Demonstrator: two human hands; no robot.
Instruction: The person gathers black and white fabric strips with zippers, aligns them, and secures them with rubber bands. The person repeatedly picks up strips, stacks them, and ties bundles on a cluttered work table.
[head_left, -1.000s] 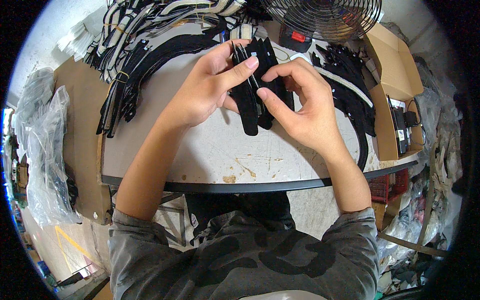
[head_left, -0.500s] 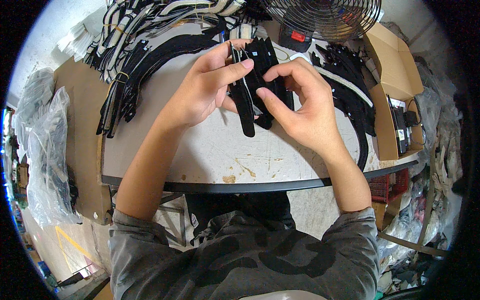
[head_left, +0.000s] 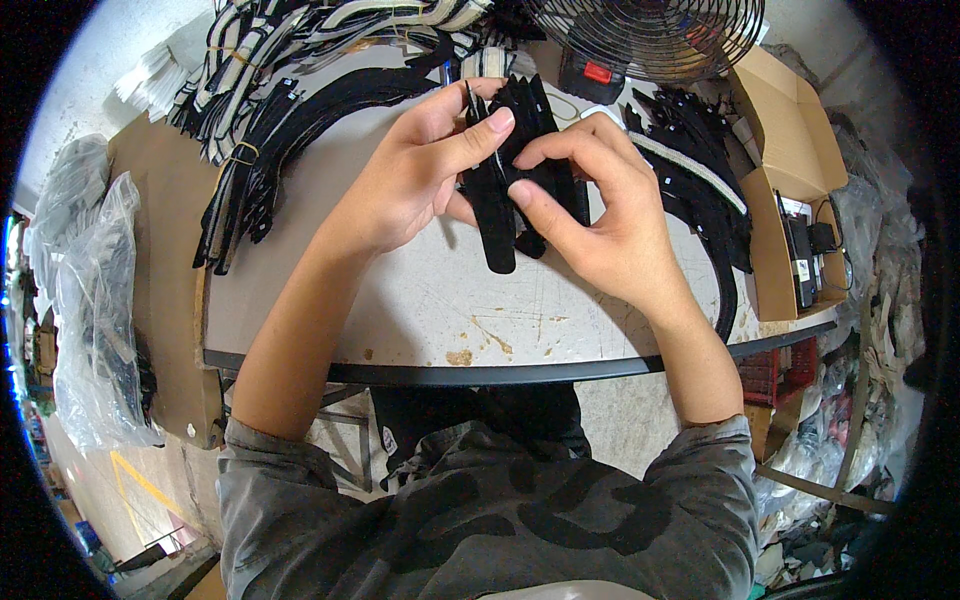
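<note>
My left hand (head_left: 430, 160) grips a small bundle of black fabric strips (head_left: 492, 225) above the table, its thumb laid across the front strip. That strip hangs down with a rounded lower end, while several others stand fanned upright behind it. From the other side, my right hand (head_left: 610, 200) has its bent index finger and thumb at the strips' edges. Its remaining fingers curl beside the bundle and are partly hidden.
Long black strips (head_left: 330, 125) and striped black-and-white bands (head_left: 235, 75) pile up at the back left. More black strips (head_left: 700, 180) lie at right, beside an open cardboard box (head_left: 780, 240). A wire fan guard (head_left: 650, 35) overhangs the back of the table (head_left: 430, 320).
The front strip has turned to show its broad black face, and its light edge is less visible. My right index finger has shifted slightly left. Both forearms stay put.
</note>
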